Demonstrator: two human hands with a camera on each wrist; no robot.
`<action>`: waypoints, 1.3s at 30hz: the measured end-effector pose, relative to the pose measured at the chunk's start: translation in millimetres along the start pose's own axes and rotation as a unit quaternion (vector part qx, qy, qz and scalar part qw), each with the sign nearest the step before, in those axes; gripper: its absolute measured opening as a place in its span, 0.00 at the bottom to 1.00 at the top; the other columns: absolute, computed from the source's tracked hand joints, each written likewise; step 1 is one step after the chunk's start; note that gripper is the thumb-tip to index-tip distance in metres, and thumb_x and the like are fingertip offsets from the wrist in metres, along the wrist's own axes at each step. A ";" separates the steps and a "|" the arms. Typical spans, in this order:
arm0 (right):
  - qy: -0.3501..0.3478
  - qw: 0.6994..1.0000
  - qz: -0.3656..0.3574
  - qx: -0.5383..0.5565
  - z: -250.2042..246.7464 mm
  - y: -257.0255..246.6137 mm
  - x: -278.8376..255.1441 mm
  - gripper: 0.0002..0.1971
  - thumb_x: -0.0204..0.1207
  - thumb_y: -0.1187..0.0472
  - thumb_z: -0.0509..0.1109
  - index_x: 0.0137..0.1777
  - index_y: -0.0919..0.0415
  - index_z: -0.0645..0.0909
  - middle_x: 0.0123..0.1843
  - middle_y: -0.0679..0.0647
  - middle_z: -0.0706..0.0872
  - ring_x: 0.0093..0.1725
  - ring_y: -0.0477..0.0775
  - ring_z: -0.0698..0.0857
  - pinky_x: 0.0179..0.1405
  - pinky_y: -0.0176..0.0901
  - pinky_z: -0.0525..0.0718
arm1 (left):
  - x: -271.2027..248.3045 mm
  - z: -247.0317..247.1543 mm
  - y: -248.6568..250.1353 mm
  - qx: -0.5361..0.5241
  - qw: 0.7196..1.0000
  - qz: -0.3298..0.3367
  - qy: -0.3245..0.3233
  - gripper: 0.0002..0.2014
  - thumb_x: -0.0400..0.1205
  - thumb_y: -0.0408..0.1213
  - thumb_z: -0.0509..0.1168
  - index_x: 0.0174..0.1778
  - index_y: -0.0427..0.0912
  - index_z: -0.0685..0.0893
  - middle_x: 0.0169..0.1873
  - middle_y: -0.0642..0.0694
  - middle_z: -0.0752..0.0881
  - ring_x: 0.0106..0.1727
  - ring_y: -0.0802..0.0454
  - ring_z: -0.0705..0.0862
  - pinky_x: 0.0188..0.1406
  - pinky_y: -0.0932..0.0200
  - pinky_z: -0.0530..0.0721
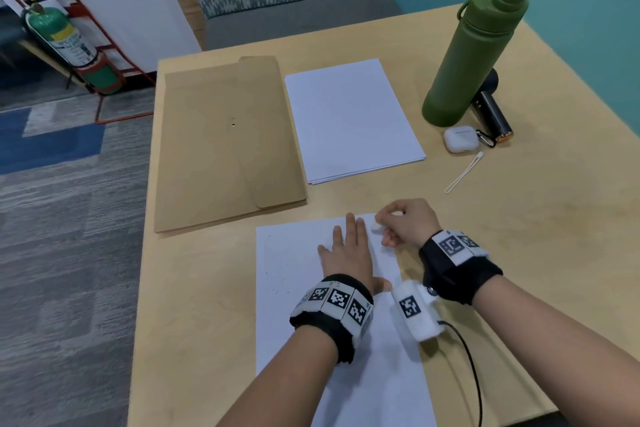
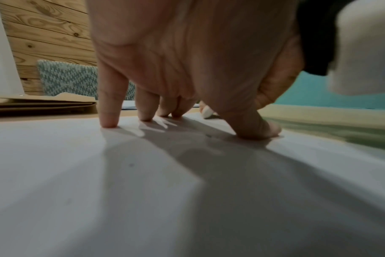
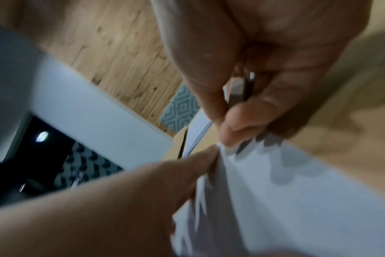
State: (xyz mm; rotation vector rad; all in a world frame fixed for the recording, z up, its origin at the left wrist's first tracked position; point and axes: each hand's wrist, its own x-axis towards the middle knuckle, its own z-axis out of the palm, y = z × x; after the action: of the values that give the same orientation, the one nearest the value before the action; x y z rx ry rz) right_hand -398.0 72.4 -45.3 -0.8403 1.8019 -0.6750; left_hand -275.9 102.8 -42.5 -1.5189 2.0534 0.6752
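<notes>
Red-framed and green, a fire extinguisher (image 1: 65, 42) stands on grey-and-blue carpet (image 1: 69, 236) to the left of the pale wooden bench (image 1: 536, 236). Close to the bench's left edge lies a flat brown paper envelope (image 1: 225, 142) with a rounded flap. Just beside it is a squared stack of paper (image 1: 349, 121), white and smooth, with a narrow strip of wood between the two.

Nearer the person, a single white sheet (image 1: 287, 322) lies flat. Its far edge is close to the envelope's near edge, and its near end runs out of the head view. Faint pencil marks speckle its left part. The left grip (image 1: 346, 253) is released, its fingers (image 2: 109, 120) straight and spread, pressing down on the sheet's right half. Just to the right, the right grip (image 1: 405, 222) is clenched around a small white eraser (image 1: 376, 227), held down at the sheet's far right corner.

Bare wood opens wide to the right of the sheet. Farther back on that side stands a tall matte green bottle (image 1: 474, 52), upright and capped. A black cylinder (image 1: 491, 107) lies against its base, with a rounded white earbud case (image 1: 459, 139) just in front. A thin white loop (image 1: 464, 172) lies apart on the wood.
</notes>
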 end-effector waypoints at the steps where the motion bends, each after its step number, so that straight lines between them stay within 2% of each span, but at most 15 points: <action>1: 0.020 1.000 -0.006 0.014 1.5 -0.7 1.5 0.09 0.73 0.67 0.71 0.32 0.60 0.81 0.20 0.58 0.81 0.16 0.53 0.79 0.21 0.39 0.83 | -0.3 0.2 0.2 -0.002 1.000 -0.001 0.000 0.56 0.77 0.61 0.65 0.80 0.39 0.30 0.81 0.45 0.30 0.84 0.42 0.41 0.78 0.39 0.58; 3: 0.019 1.000 -0.006 0.002 3.9 2.9 -4.2 0.08 0.73 0.67 0.70 0.32 0.61 0.81 0.23 0.60 0.82 0.16 0.53 0.79 0.20 0.38 0.82 | 0.6 0.9 -0.1 -0.005 1.000 -0.004 0.001 0.56 0.76 0.61 0.65 0.80 0.38 0.30 0.81 0.45 0.29 0.84 0.43 0.40 0.78 0.39 0.57; 7: -0.044 0.998 0.023 -0.041 5.2 12.7 -18.1 0.08 0.72 0.69 0.70 0.32 0.62 0.81 0.21 0.59 0.83 0.15 0.51 0.80 0.19 0.38 0.81 | 0.5 0.0 -0.2 0.003 1.000 0.000 -0.015 0.56 0.77 0.62 0.64 0.80 0.37 0.29 0.80 0.44 0.28 0.84 0.42 0.40 0.78 0.39 0.57; 10: -0.002 1.000 0.019 0.004 7.8 3.3 -2.1 0.10 0.73 0.69 0.70 0.30 0.61 0.81 0.16 0.55 0.80 0.13 0.49 0.79 0.19 0.36 0.82 | -0.5 -0.7 0.0 0.013 1.000 -0.001 -0.003 0.52 0.80 0.55 0.63 0.80 0.37 0.30 0.81 0.43 0.29 0.84 0.42 0.40 0.78 0.40 0.58; 13: 0.040 0.998 0.000 0.050 12.2 -5.7 8.4 0.11 0.74 0.68 0.70 0.30 0.61 0.81 0.19 0.58 0.79 0.13 0.49 0.78 0.19 0.37 0.83 | -3.3 -1.4 -0.6 0.020 1.000 -0.005 -0.003 0.49 0.82 0.44 0.65 0.80 0.36 0.31 0.81 0.43 0.29 0.84 0.42 0.40 0.78 0.40 0.59; 15: 0.037 0.998 0.003 0.040 11.7 -1.0 3.0 0.10 0.73 0.68 0.70 0.30 0.61 0.81 0.19 0.58 0.80 0.13 0.50 0.77 0.18 0.37 0.81 | -3.0 -1.6 -0.4 0.015 1.000 -0.006 -0.006 0.51 0.81 0.49 0.65 0.80 0.36 0.30 0.81 0.43 0.29 0.84 0.43 0.40 0.78 0.40 0.58; 17: -0.002 1.000 0.020 -0.011 10.1 8.2 -8.1 0.08 0.72 0.69 0.69 0.31 0.62 0.81 0.17 0.56 0.81 0.14 0.51 0.79 0.18 0.36 0.79 | -1.6 -0.6 -0.2 0.007 1.000 -0.002 -0.011 0.54 0.78 0.59 0.63 0.80 0.37 0.29 0.81 0.44 0.29 0.84 0.43 0.40 0.79 0.40 0.57; 19: -0.032 0.999 0.036 -0.024 8.5 12.4 -12.2 0.07 0.72 0.69 0.70 0.33 0.62 0.81 0.17 0.56 0.81 0.15 0.52 0.80 0.20 0.38 0.80 | -1.1 0.0 -0.1 0.007 1.000 0.002 -0.015 0.55 0.77 0.62 0.63 0.80 0.37 0.29 0.81 0.44 0.29 0.84 0.43 0.40 0.79 0.40 0.57; 25: 0.032 0.998 0.008 0.056 10.3 -3.7 9.9 0.09 0.74 0.68 0.70 0.32 0.61 0.81 0.21 0.60 0.80 0.15 0.51 0.79 0.25 0.41 0.85 | -5.4 -2.3 -1.2 0.024 1.000 -0.001 -0.001 0.48 0.82 0.44 0.64 0.80 0.36 0.30 0.81 0.42 0.29 0.84 0.42 0.40 0.79 0.40 0.57; 27: 0.022 0.999 0.013 0.038 9.1 1.5 4.0 0.09 0.73 0.69 0.70 0.31 0.61 0.81 0.21 0.60 0.80 0.16 0.54 0.78 0.24 0.41 0.83 | -4.5 -1.8 -1.3 0.017 1.000 0.000 -0.006 0.50 0.81 0.51 0.63 0.80 0.36 0.30 0.81 0.43 0.29 0.84 0.42 0.39 0.79 0.40 0.57; 30: -0.039 0.998 0.043 -0.025 6.3 15.4 -11.5 0.08 0.72 0.69 0.70 0.32 0.63 0.81 0.19 0.59 0.82 0.15 0.53 0.79 0.22 0.39 0.80 | -2.1 1.0 -0.7 0.014 1.000 0.003 -0.020 0.56 0.77 0.62 0.63 0.79 0.37 0.28 0.80 0.44 0.28 0.83 0.42 0.38 0.79 0.40 0.56; 33: -0.025 0.999 0.041 0.005 4.9 12.0 -5.0 0.07 0.73 0.69 0.70 0.34 0.64 0.82 0.18 0.58 0.81 0.15 0.52 0.80 0.22 0.40 0.83 | -3.1 0.2 -0.4 0.021 1.000 0.001 -0.013 0.53 0.79 0.58 0.63 0.80 0.37 0.29 0.80 0.43 0.28 0.83 0.42 0.39 0.79 0.40 0.56; 36: 0.044 0.998 0.014 0.052 6.9 -1.7 12.1 0.05 0.74 0.67 0.70 0.37 0.63 0.83 0.23 0.59 0.83 0.15 0.51 0.81 0.28 0.43 0.87 | -6.2 -2.6 -0.6 0.027 1.000 -0.003 0.000 0.47 0.83 0.43 0.62 0.80 0.36 0.30 0.80 0.43 0.29 0.84 0.42 0.39 0.79 0.41 0.57; 37: 0.055 0.997 0.010 0.058 7.6 -3.2 13.7 0.05 0.73 0.67 0.70 0.36 0.63 0.83 0.24 0.60 0.83 0.15 0.51 0.81 0.29 0.44 0.87 | -6.4 -2.2 -0.7 0.026 1.000 -0.004 0.000 0.46 0.83 0.42 0.62 0.80 0.36 0.30 0.81 0.43 0.29 0.84 0.43 0.39 0.79 0.41 0.57; 39: 0.039 0.998 0.017 0.045 6.4 0.8 8.9 0.06 0.73 0.67 0.70 0.35 0.63 0.82 0.22 0.59 0.82 0.15 0.52 0.80 0.27 0.43 0.87 | -4.7 -1.1 -0.9 0.023 1.000 -0.001 -0.007 0.49 0.82 0.49 0.62 0.80 0.37 0.29 0.80 0.43 0.28 0.83 0.43 0.39 0.79 0.41 0.56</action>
State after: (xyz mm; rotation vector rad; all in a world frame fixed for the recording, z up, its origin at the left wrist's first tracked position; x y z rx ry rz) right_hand -394.6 65.3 -53.0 -0.7314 1.8370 -0.7697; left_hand -273.9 105.3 -38.7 -1.4871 2.0422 0.6316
